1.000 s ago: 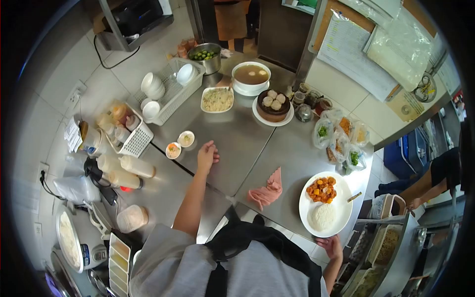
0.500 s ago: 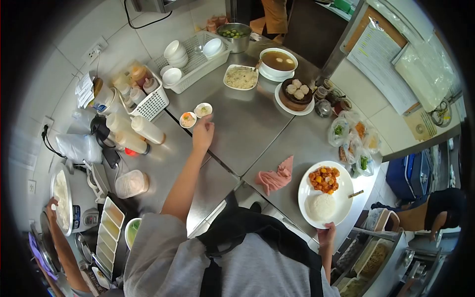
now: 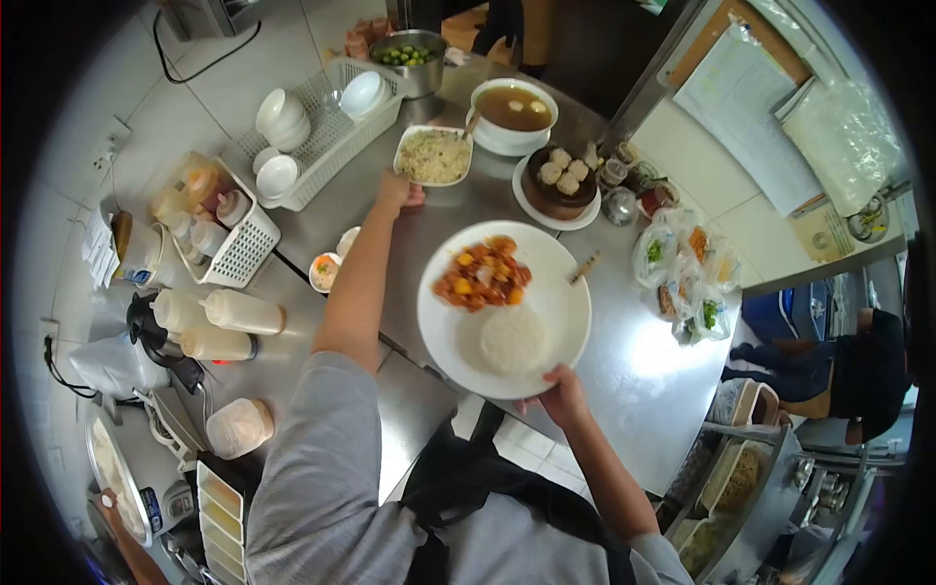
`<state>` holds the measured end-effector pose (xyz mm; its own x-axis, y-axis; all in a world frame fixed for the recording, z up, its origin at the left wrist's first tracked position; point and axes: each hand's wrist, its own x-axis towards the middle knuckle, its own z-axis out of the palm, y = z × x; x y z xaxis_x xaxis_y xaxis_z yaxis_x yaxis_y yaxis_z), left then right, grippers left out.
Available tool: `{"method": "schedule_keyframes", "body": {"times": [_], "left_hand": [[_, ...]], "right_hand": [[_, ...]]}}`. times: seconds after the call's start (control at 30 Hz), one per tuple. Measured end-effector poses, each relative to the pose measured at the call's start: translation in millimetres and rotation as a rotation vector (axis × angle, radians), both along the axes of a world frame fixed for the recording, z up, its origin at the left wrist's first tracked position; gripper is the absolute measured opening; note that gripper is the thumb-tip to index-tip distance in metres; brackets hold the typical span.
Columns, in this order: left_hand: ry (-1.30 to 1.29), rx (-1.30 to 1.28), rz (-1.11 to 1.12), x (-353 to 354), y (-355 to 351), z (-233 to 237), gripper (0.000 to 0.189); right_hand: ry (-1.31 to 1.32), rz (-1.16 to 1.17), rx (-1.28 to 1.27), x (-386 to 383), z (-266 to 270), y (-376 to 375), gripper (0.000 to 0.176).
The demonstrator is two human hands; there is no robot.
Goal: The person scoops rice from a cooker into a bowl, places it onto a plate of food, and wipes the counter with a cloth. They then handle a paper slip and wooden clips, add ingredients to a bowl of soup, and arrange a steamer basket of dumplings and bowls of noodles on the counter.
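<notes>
My right hand [image 3: 563, 398] grips the near rim of a large white plate [image 3: 556, 331], held up above the counter. On the plate lie a round mound of white rice [image 3: 513, 340] and red-sauced chunks [image 3: 483, 273] that look like sweet and sour meat. My left hand [image 3: 399, 192] is stretched forward, closed on the near edge of a white bowl of fried rice [image 3: 435, 156]; its fingertips are partly hidden. Beside my left forearm stand two small cups, one [image 3: 324, 271] with orange and white contents, the other [image 3: 347, 240] partly hidden by the arm.
Behind stand a soup bowl [image 3: 514, 107] and a dumpling steamer [image 3: 562, 182] on a plate. Herb bags [image 3: 687, 268] lie right. Squeeze bottles [image 3: 244, 312], a sauce basket [image 3: 255, 239] and a bowl rack [image 3: 336, 161] line the left. Another person's hand [image 3: 109, 502] is lower left.
My right hand has lifted the plate off the counter and brought it left, over the pink cloth's spot. My left hand has left the small cups and reached the fried rice bowl.
</notes>
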<state>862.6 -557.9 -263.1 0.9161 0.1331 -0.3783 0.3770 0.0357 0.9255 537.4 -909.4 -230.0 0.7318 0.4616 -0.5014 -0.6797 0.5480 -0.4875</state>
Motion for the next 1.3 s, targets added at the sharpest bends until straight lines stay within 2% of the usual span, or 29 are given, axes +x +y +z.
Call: {"method": "schedule_keyframes", "body": {"times": [0.03, 0.1, 0.17, 0.3, 0.37, 0.43, 0.5, 0.6, 0.7, 0.73, 0.83, 0.9, 0.97, 1.07, 1.1, 1.17, 1.2, 1.23, 1.27, 1.3], "left_hand": [[-0.001, -0.004, 0.007, -2, 4, 6, 0.035], [-0.003, 0.025, 0.001, -8, 16, 14, 0.035], [0.000, 0.066, -0.023, -12, 26, 18, 0.036], [-0.117, 0.196, 0.083, -29, 46, 42, 0.039], [-0.196, 0.183, 0.095, -42, 58, 55, 0.042], [-0.258, 0.089, 0.142, -64, 62, 69, 0.041], [-0.293, 0.013, 0.153, -91, 61, 89, 0.040], [-0.315, -0.052, 0.123, -139, 46, 119, 0.036], [-0.324, -0.033, 0.161, -187, 18, 137, 0.034], [-0.327, -0.025, 0.182, -202, 8, 143, 0.033], [-0.285, 0.007, 0.049, -241, -45, 154, 0.032], [-0.372, 0.048, -0.097, -265, -83, 158, 0.030], [-0.426, 0.066, -0.220, -285, -122, 154, 0.030], [-0.324, 0.155, -0.345, -321, -166, 124, 0.031], [-0.300, 0.088, -0.360, -339, -178, 112, 0.032], [-0.194, 0.019, -0.415, -386, -197, 85, 0.034], [-0.128, 0.022, -0.443, -407, -203, 74, 0.034], [-0.090, 0.005, -0.486, -427, -206, 67, 0.033], [-0.046, -0.009, -0.507, -446, -205, 63, 0.033], [0.010, -0.027, -0.443, -459, -203, 60, 0.032]], "right_hand": [[0.059, -0.075, -0.054, 2, -10, 6, 0.046], [0.160, -0.222, -0.150, 17, 21, 52, 0.045], [0.125, -0.151, -0.177, 25, -6, 59, 0.044], [0.082, -0.166, -0.191, 43, -3, 90, 0.044], [0.127, -0.089, -0.160, 51, -41, 89, 0.049], [0.130, -0.002, -0.078, 53, -44, 86, 0.055], [0.071, 0.089, 0.059, 62, 4, 85, 0.062], [0.075, 0.338, -0.156, 55, 28, 41, 0.055], [-1.386, 0.443, -1.500, 12, 55, 21, 0.035], [-1.222, 0.233, -1.655, -8, 67, 23, 0.018], [-1.374, 0.449, -1.637, 20, 4, -14, 0.022], [-1.355, 0.039, -1.678, 67, 18, -11, 0.021], [-1.368, -0.184, -1.684, 109, 7, -21, 0.023], [-1.479, -0.284, -2.086, 126, -27, -75, 0.029], [-1.317, -0.262, -1.714, 109, 6, -100, 0.029], [-0.911, -0.373, -1.201, 45, 36, -166, 0.037], [-0.697, -0.499, -1.040, 19, 28, -209, 0.045], [-0.683, -0.591, -1.152, -24, 16, -261, 0.032], [-0.299, -0.764, -0.896, -58, 27, -307, 0.034], [-0.690, -0.441, -1.697, -120, -30, -398, 0.035]]}}
